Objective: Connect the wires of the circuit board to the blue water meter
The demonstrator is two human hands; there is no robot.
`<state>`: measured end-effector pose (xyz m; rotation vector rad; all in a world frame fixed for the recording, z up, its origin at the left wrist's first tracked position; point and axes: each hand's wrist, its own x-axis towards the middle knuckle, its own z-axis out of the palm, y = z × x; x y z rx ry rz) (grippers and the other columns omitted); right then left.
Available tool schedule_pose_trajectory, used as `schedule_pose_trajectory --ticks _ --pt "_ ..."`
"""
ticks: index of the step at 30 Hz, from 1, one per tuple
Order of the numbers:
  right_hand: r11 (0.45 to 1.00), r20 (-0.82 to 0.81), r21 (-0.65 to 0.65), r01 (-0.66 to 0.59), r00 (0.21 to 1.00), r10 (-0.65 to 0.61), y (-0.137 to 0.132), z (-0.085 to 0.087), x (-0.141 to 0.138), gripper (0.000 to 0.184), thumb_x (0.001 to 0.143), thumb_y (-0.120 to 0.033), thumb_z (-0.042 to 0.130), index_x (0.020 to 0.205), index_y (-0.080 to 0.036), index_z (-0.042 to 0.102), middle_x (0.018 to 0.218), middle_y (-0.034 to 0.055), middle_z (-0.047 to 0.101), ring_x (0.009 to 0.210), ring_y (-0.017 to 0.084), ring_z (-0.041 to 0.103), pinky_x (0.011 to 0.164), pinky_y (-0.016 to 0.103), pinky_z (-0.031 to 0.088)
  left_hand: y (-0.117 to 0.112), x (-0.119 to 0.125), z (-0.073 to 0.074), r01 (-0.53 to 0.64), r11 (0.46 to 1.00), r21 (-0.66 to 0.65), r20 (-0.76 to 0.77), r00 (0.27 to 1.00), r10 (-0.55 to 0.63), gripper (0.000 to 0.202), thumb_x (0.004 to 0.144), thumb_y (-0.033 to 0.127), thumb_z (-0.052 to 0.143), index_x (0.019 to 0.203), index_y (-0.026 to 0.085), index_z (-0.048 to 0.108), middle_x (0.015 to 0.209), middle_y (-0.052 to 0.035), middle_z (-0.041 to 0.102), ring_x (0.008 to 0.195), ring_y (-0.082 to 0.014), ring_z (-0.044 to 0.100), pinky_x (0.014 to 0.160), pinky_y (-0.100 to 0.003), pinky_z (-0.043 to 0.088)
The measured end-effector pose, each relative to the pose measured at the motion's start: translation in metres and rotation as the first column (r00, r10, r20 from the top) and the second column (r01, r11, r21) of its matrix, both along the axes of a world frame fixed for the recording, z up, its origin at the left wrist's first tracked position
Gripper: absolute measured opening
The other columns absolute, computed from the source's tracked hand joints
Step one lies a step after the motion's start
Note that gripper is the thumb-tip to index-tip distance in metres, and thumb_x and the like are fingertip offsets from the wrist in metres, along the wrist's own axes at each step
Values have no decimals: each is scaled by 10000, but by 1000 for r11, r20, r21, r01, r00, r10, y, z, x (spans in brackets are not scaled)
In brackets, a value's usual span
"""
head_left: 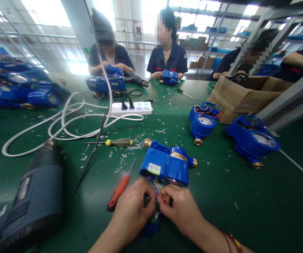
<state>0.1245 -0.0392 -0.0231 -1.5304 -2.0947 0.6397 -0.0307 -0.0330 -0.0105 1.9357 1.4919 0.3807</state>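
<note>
A blue water meter [167,163] with brass fittings lies on the green table [220,196] just beyond my hands. Coloured wires [158,187] run from it down to a small green circuit board [154,215] held between my hands. My left hand [134,203] pinches the board and wires from the left. My right hand [181,207] pinches the wires from the right; red threads circle its wrist. A blue part shows under my hands, mostly hidden.
An orange-handled screwdriver [118,193] lies by my left hand, a yellow-black one [118,142] farther off. A dark heat gun [35,196] sits left. White power strip [132,108], cables, more blue meters [202,124] [253,140], a cardboard box [235,96]. Three people work across the table.
</note>
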Motion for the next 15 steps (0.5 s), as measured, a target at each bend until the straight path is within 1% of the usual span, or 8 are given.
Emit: schedule_pose_trajectory --ticks 5,9,15 --pt "999 -4 -50 -14 1000 14 2 3 0 129 705 -54 565 644 -160 608 567 -24 586 507 112 529 495 207 342 -1 5 0 -49 999 -3 -19 999 49 71 740 170 476 708 178 538 744 -17 534 678 -154 480 590 -250 340" --pt "995 5 -95 -13 1000 14 0 5 1 132 698 -41 573 647 -156 614 576 -19 601 516 115 539 494 203 347 -1 6 0 -66 998 -13 -37 997 65 89 753 186 469 697 181 539 728 -14 524 650 -150 469 574 -249 321" --pt "994 54 -103 20 998 -15 -1 -1 -2 150 720 -55 546 631 -158 610 566 1 608 505 141 546 486 231 348 -3 11 -4 -96 995 -6 -64 993 95 127 754 162 444 657 183 522 719 -19 529 619 -146 471 555 -251 301"
